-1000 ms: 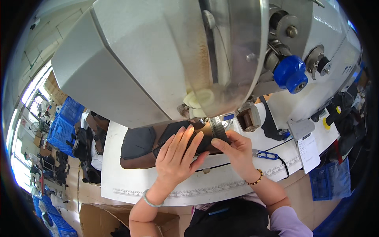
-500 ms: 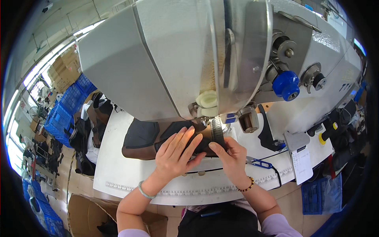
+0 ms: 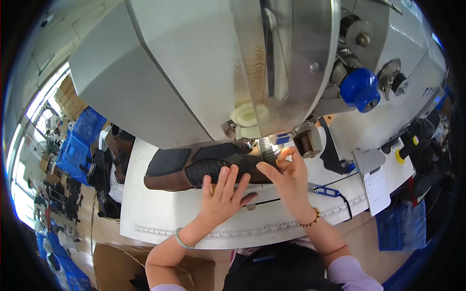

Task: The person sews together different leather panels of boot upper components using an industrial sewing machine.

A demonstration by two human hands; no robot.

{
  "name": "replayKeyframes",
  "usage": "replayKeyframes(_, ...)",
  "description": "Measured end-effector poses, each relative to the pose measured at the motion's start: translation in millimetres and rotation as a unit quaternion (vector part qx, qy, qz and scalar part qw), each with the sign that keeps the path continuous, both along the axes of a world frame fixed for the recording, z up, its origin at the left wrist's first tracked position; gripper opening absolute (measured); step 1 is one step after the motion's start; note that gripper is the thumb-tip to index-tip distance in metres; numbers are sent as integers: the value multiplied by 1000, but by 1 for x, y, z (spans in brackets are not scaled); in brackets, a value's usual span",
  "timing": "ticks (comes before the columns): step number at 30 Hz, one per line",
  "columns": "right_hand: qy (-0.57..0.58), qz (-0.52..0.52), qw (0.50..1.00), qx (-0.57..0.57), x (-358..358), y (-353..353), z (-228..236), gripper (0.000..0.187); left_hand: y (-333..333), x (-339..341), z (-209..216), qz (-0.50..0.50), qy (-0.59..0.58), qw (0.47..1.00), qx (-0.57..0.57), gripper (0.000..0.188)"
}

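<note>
A black and brown leather boot upper (image 3: 213,164) lies across the white table, its right end under the needle area of a large grey sewing machine (image 3: 194,77). My left hand (image 3: 219,199) is open, its spread fingertips resting on the upper's near edge. At the right end, my right hand (image 3: 286,177) pinches the upper between thumb and fingers, close to a ridged metal wheel (image 3: 266,149). The machine's head hides the needle point and part of the upper's far edge.
A ruler strip (image 3: 242,230) runs along the near table edge. Blue thread snips (image 3: 324,190) with a black cord lie to the right. A paper pad (image 3: 376,191) hangs at the right edge. Dark uppers are piled at left by blue crates (image 3: 75,157); a cardboard box (image 3: 114,266) stands below.
My left hand has slid back toward me, from lying over the upper to its near edge. My right hand keeps its pinch at the right end. The whole view has shifted slightly.
</note>
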State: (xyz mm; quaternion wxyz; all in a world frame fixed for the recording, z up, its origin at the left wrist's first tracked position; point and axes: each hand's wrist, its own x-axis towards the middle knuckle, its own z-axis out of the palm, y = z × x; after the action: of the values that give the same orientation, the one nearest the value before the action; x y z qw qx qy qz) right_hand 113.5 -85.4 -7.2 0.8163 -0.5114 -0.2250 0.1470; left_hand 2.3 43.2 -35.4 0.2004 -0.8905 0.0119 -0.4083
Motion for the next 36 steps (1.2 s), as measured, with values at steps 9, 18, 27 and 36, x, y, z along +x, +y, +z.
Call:
replayKeyframes(9,-224,58,955,-187,9,-26,-15,26,13,17,-38,85,-52,986,136,48)
replayKeyframes(18,72,236,969,14,-5,-24,-3,30,9,3,38,-26,9,992,122,35)
replayKeyframes(27,17,308,951,4,10,-9,-18,24,0,5,35,-3,-33,989,144,33)
replayKeyframes(36,-52,302,952,9,19,-14,-20,20,-8,9,24,34,-48,989,134,34)
